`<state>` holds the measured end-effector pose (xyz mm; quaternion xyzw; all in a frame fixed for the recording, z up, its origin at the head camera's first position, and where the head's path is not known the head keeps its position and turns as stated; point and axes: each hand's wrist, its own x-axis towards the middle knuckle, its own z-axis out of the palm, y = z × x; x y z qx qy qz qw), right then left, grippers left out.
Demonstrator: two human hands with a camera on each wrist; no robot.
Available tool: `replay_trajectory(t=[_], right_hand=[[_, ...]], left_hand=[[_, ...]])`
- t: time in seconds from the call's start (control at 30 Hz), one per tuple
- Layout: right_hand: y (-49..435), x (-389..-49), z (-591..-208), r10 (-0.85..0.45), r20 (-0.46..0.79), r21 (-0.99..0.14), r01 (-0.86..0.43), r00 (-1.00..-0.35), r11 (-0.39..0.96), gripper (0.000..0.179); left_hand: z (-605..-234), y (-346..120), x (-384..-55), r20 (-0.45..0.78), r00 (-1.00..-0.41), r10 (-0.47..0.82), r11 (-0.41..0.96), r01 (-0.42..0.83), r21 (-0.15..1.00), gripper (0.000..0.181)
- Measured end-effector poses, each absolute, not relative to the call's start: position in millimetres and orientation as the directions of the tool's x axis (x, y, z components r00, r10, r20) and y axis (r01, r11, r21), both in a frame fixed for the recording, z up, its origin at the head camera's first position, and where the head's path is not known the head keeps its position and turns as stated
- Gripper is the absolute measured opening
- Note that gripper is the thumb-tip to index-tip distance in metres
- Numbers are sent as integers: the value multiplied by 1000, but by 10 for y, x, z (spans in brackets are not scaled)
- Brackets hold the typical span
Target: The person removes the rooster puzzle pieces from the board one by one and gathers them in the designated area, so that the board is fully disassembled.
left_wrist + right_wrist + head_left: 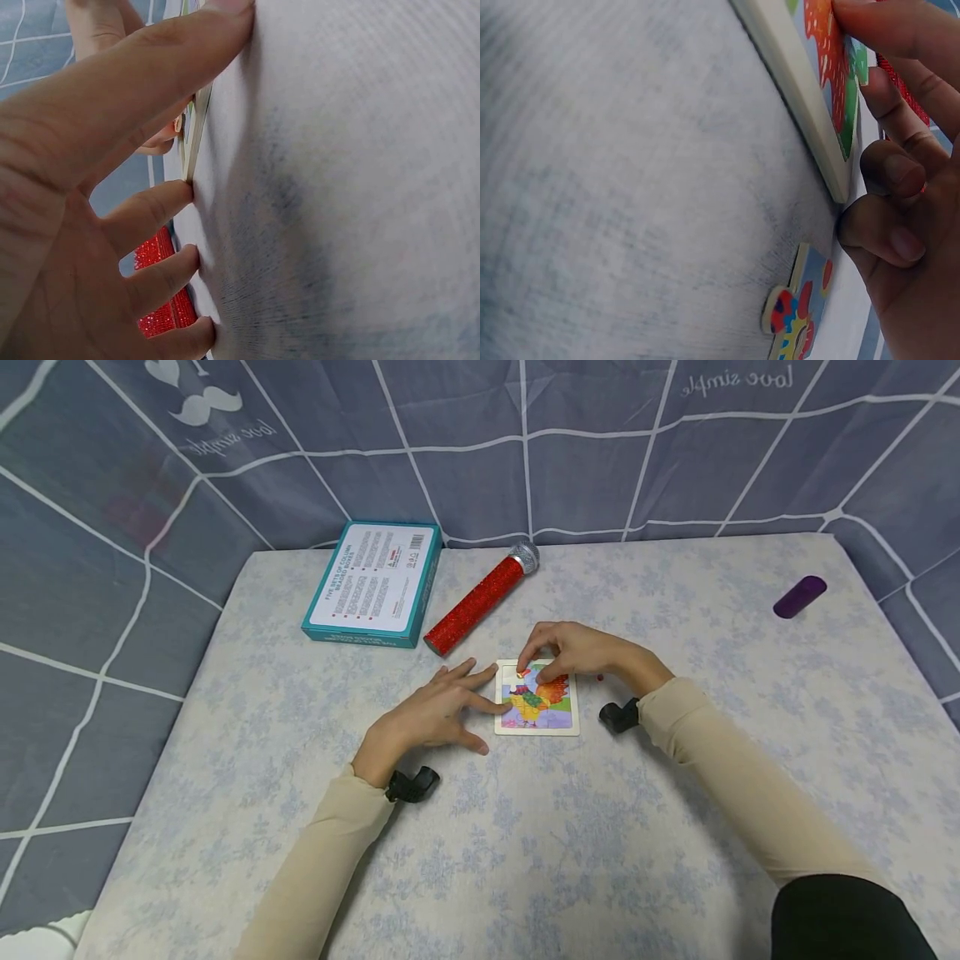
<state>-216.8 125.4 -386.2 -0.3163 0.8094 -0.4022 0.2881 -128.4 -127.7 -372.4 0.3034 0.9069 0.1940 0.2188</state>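
A small square jigsaw puzzle (535, 720) with a bird picture lies in a pale frame on the table. Its upper-left part shows bare backing. My left hand (440, 708) has its fingers spread, with fingertips on the puzzle's left side and the thumb on the cloth. Over the upper part, my right hand (577, 652) pinches a puzzle piece (861, 61) between thumb and finger; the fingers partly hide it. Its other fingers are curled. In the right wrist view, a loose puzzle piece (799, 315) lies on the cloth beside the frame, mostly hidden by my right hand in the head view.
A red glittery microphone (480, 602) lies behind the puzzle. To its left sits a teal box (371, 578) with a white printed label. A dark purple cylinder (799, 597) lies at the far right. Blue gridded cloth (585, 485) hangs along the table's back edge.
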Motion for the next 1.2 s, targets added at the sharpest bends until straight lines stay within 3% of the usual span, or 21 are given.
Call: replay_trajectory(t=[0.43, 0.67, 0.93, 1.2], right_hand=[[1260, -2145, -3884, -728, -216, -859, -227, -651, 458, 25], [1290, -2140, -3871, -705, -207, -866, -208, -678, 454, 35], [1325, -2139, -3873, -650, -241, -876, -127, -721, 465, 19], [1280, -2123, -3872, -662, -249, -839, -184, -707, 512, 24]], left_hand=[[-3732, -1273, -1285, -276, -722, 635, 742, 469, 480, 66], [-3720, -1272, -1282, -276, -724, 631, 743, 464, 482, 66], [-3728, -1274, -1280, -268, -727, 632, 741, 465, 485, 66], [-3735, -1281, -1284, -269, -727, 632, 739, 461, 491, 67]])
